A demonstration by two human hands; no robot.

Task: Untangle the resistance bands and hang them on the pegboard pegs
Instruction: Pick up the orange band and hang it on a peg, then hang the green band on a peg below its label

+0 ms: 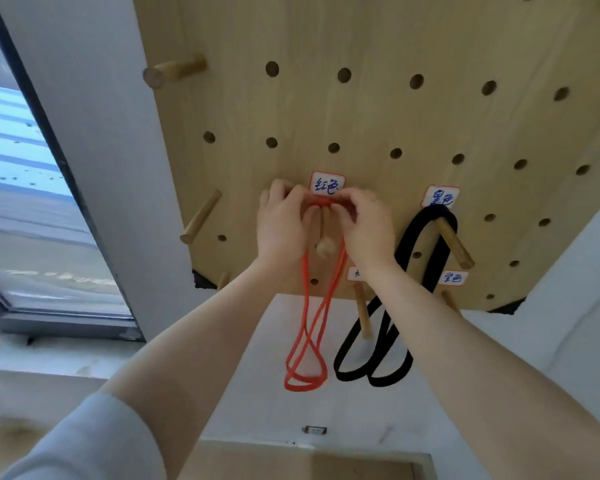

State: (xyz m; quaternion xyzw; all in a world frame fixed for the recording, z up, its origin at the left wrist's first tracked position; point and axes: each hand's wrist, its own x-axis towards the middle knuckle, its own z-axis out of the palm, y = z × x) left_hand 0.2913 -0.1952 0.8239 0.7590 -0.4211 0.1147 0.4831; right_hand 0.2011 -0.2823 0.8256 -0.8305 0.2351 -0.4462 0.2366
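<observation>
Both our left hand [282, 225] and right hand [365, 227] pinch the red band [306, 344] over its peg [325, 247]; light, limp, best gripped at top.

Red band [305, 341] doubled over a pegboard [361, 116] peg [324, 249] (strands crossed), black band [426, 244] alongside.

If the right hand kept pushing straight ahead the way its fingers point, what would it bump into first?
Most likely the wooden pegboard, close behind the fingers. The right hand pinches the red band over a peg; the left hand holds it too. Depth is hard to judge.
</observation>
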